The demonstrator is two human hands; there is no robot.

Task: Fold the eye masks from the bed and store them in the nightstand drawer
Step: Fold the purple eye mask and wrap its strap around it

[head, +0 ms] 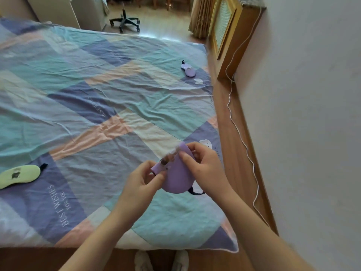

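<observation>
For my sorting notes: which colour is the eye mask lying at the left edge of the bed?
Pale green eye mask, with a black strap; head view.

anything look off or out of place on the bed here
Nothing damaged or spilled. The bedspread is wrinkled, and two masks lie apart: a green eye mask at the left edge, a purple eye mask far right. Both hands hold a third.

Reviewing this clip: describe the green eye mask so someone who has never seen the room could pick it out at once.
Start at the patchwork bedspread and follow its near left side to the frame's edge. The green eye mask lies flat there on a purple patch, untouched. It is the only pale green one; the other two masks are purple.
</observation>
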